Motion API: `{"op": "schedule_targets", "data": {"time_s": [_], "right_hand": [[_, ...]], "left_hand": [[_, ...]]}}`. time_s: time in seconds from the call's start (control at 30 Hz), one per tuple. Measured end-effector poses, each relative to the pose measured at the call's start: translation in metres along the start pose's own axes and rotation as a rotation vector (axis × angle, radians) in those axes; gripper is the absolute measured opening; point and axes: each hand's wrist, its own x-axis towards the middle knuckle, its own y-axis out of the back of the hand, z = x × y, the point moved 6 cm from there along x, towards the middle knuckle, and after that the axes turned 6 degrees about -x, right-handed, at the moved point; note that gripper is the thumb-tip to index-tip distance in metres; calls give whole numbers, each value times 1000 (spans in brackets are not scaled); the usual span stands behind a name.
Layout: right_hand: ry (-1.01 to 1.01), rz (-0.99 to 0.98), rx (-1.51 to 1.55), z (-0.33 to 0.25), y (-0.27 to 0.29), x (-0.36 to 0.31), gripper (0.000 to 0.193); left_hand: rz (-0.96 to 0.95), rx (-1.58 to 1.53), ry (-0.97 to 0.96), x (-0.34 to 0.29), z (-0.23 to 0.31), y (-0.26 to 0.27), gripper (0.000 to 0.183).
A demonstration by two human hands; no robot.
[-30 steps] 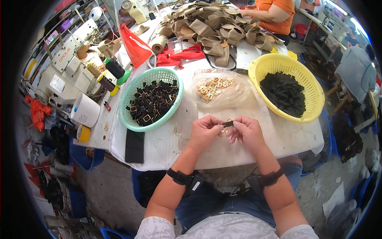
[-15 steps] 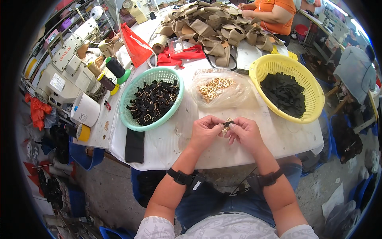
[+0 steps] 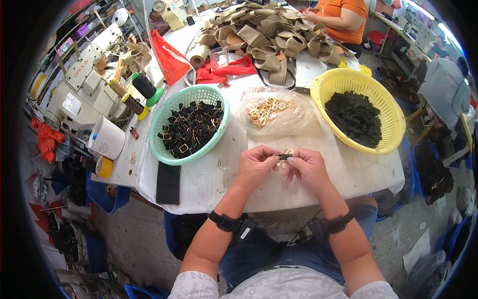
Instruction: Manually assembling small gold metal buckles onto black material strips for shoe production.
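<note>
Over the front of the white table, my left hand [image 3: 258, 165] and my right hand [image 3: 307, 168] pinch opposite ends of a short black fabric strip [image 3: 284, 157]. A few gold metal buckles [image 3: 286, 150] show right at the strip, between my fingertips; whether the strip runs through one, I cannot tell. Left of my hands stands a mint-green basket [image 3: 155, 122] of black tabs fitted with gold buckles [image 3: 193, 128]. A clear plastic bag [image 3: 301, 122] beyond my hands holds loose gold buckles [image 3: 269, 110]. To the right, a yellow basket [image 3: 396, 112] contains black fabric strips [image 3: 352, 119].
A dark phone [image 3: 168, 183] lies below the green basket. Thread cones [image 3: 144, 85], a white bucket [image 3: 107, 138] and a sewing machine [image 3: 82, 92] stand at the left. Brown fabric pieces [image 3: 254, 37] heap up at the back, near a person in orange [image 3: 343, 20].
My hands stay nearly in place, still pinching the strip, which now lies more level between them. Behind the sewing machine, another person's hand has shifted.
</note>
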Motion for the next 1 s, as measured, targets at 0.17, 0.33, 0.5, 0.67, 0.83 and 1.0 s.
{"op": "schedule_targets", "data": {"time_s": [0.17, 0.33, 0.5, 0.67, 0.83, 1.0], "right_hand": [[5, -4, -12, -2, 0, -1, 12], [-16, -31, 190, -1, 4, -2, 11], [-12, -160, 213, 5, -1, 1, 12], [0, -192, 216, 9, -2, 3, 10], [-1, -137, 121, 11, -1, 5, 7], [40, -51, -67, 7, -4, 2, 6]], "left_hand": [[-2, -4, 3, -1, 2, -1, 10], [-32, -45, 4, -2, 5, -1, 10], [-83, -79, 19, -3, 7, -4, 9], [-95, -100, 28, -4, 8, -6, 9], [-114, -84, 19, -4, 5, -6, 12], [-119, -47, -14, -4, 2, -6, 12]]}}
